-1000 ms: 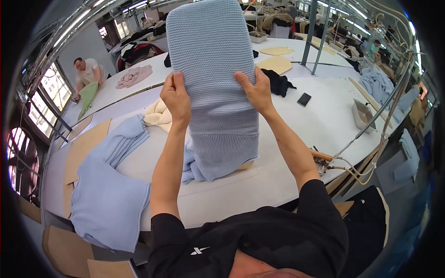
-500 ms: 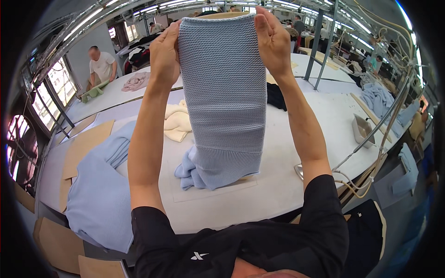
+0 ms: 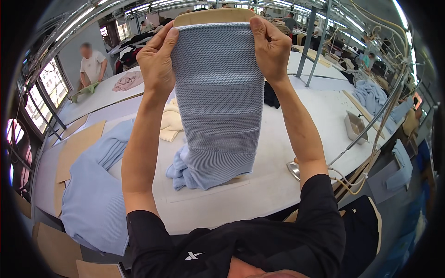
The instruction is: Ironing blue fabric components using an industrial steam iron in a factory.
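Two hands, your left hand [image 3: 156, 58] and right hand [image 3: 271, 46], are gripping the blue knitted piece [image 3: 217, 92] with fingers closed on its top corners, raising it above the surface [image 3: 278, 171], stretched over a wooden board [image 3: 211, 16]; you're likely inspecting, so next needs steady hold.

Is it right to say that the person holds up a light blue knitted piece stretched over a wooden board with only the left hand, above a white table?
Not quite. The head view shows both hands gripping it: the left hand and the right hand each hold a top corner of the light blue knitted piece on the wooden board. The rest holds: it is raised above the white table.
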A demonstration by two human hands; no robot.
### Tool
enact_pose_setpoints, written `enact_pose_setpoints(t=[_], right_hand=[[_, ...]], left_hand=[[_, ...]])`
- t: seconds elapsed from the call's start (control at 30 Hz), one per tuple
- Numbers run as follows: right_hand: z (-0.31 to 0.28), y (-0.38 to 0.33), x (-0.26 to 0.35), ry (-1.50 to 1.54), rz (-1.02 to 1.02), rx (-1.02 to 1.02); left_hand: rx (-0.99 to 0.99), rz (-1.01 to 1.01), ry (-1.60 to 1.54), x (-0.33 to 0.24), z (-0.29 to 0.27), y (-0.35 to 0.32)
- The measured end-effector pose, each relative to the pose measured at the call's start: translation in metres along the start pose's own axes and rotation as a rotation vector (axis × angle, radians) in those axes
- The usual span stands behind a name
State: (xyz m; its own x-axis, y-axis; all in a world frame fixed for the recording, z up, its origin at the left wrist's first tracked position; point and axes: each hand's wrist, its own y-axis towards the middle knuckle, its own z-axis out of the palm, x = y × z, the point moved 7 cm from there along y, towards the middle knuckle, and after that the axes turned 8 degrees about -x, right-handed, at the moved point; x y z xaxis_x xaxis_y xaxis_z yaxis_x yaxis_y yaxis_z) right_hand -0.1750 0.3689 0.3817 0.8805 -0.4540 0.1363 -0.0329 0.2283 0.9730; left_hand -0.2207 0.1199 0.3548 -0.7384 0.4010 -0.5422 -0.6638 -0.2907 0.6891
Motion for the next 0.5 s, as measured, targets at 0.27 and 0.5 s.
enact_pose_setpoints(t=[0.27, 0.5], right_hand=[[-0.004, -0.01, 0.011, 0.062, 0.009, -0.039], [-0.004, 0.008, 0.012, 0.31, 0.102, 0.118]], left_hand=[[-0.103, 0.101, 0.002, -0.001, -0.012, -0.019], [-0.021, -0.098, -0.126, -0.005, -0.018, -0.027]])
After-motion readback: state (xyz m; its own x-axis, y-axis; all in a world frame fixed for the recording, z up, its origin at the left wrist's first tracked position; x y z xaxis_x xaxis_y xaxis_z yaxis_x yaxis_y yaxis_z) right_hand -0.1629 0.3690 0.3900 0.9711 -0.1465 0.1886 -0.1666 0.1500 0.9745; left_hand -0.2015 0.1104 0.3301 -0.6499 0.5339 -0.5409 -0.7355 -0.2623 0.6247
